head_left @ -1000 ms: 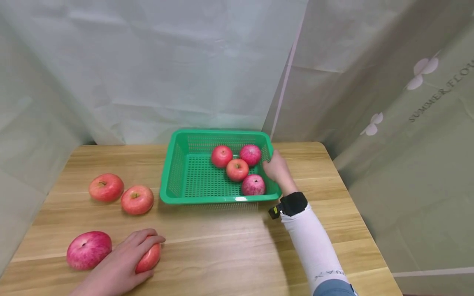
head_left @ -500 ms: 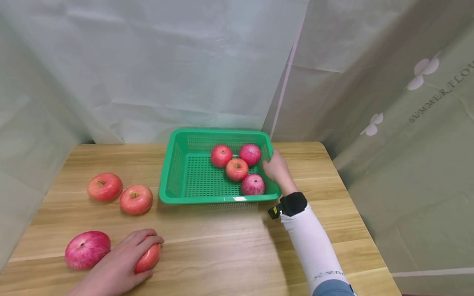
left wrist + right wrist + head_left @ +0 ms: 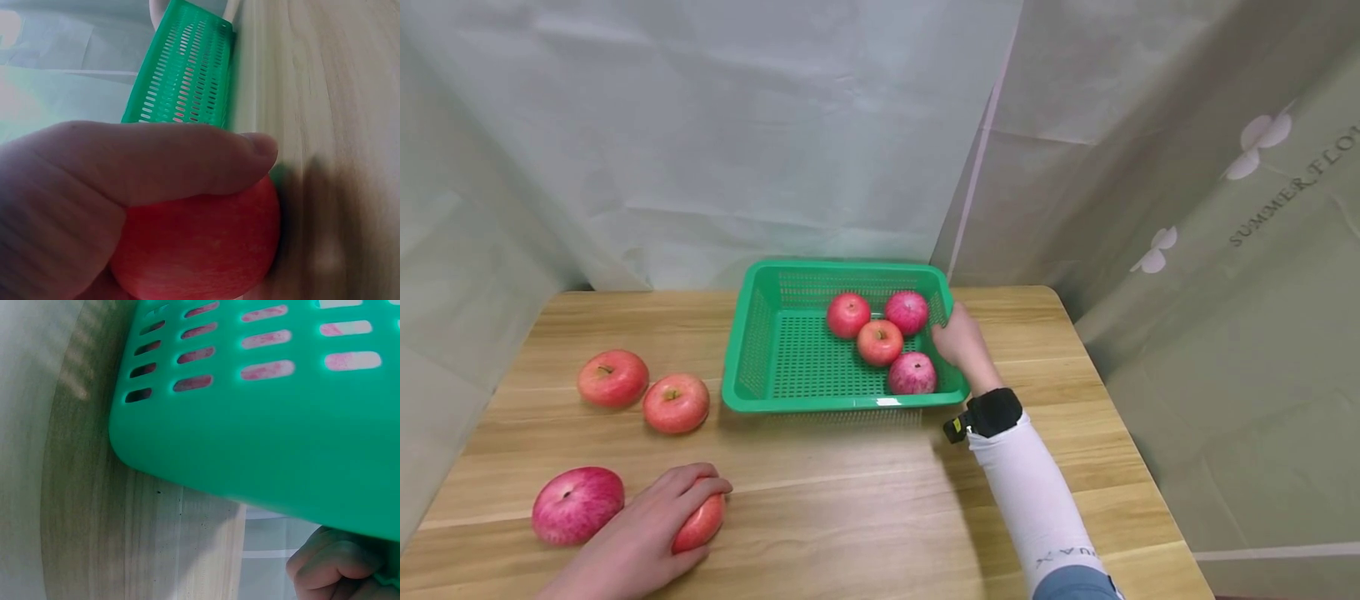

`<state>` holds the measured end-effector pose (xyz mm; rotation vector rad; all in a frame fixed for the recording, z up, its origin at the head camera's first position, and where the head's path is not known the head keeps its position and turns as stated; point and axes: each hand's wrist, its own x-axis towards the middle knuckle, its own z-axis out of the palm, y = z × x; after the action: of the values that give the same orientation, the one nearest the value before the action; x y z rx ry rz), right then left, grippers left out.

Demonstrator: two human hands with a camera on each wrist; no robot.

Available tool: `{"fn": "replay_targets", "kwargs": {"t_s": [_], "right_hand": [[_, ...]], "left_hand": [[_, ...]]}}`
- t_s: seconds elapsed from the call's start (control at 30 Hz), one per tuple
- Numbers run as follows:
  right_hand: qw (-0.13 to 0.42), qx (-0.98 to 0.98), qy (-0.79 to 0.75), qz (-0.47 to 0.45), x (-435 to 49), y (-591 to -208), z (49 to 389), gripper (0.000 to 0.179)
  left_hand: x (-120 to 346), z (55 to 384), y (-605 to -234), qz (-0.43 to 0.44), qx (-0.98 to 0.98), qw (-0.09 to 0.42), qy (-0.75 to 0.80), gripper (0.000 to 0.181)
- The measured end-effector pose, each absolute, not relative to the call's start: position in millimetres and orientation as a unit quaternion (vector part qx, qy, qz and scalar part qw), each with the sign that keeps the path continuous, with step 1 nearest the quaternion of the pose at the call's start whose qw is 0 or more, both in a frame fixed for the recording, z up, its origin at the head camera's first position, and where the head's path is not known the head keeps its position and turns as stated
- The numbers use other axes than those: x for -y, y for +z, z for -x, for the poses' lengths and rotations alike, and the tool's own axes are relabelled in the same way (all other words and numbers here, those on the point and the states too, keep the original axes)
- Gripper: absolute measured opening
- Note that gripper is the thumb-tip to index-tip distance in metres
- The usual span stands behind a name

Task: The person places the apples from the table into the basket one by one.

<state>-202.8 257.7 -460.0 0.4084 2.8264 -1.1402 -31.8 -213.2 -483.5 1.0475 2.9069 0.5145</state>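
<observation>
My left hand (image 3: 651,529) grips a red apple (image 3: 702,523) on the table's near left part; in the left wrist view the thumb lies across that apple (image 3: 206,250). At the basket's right end, my right hand (image 3: 961,340) holds the rim of a green plastic basket (image 3: 820,405). The right wrist view shows its curled fingers (image 3: 334,565) under the rim. Inside the basket, toward the right, sit two red apples (image 3: 880,342) and two purplish-pink striped fruits (image 3: 912,373). The right fingertips are hidden in the head view.
Two more red apples (image 3: 613,378) lie left of the basket. A purplish-pink fruit (image 3: 578,505) rests beside the left hand. The wooden table (image 3: 850,500) meets a grey curtain (image 3: 790,125) behind, with more curtain at both sides.
</observation>
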Motion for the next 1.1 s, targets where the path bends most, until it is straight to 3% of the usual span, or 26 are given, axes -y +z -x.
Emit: {"fn": "replay_targets", "kwargs": {"t_s": [0.5, 0.9, 1.1], "right_hand": [[0.033, -0.919, -0.371, -0.13, -258.7, -461.1, 202.9, 0.062], [0.035, -0.916, -0.378, -0.13, -258.7, -462.6, 203.9, 0.062], [0.034, -0.915, -0.382, -0.127, -258.9, -461.5, 202.8, 0.061]], "left_hand": [[212.1, 34.1, -475.4, -0.363, -0.917, -0.017, 0.166, 0.074], [193.1, 38.0, -447.0, -0.4, -0.892, -0.032, 0.209, 0.084], [177.2, 46.5, -434.5, -0.446, -0.862, -0.071, 0.231, 0.045]]}}
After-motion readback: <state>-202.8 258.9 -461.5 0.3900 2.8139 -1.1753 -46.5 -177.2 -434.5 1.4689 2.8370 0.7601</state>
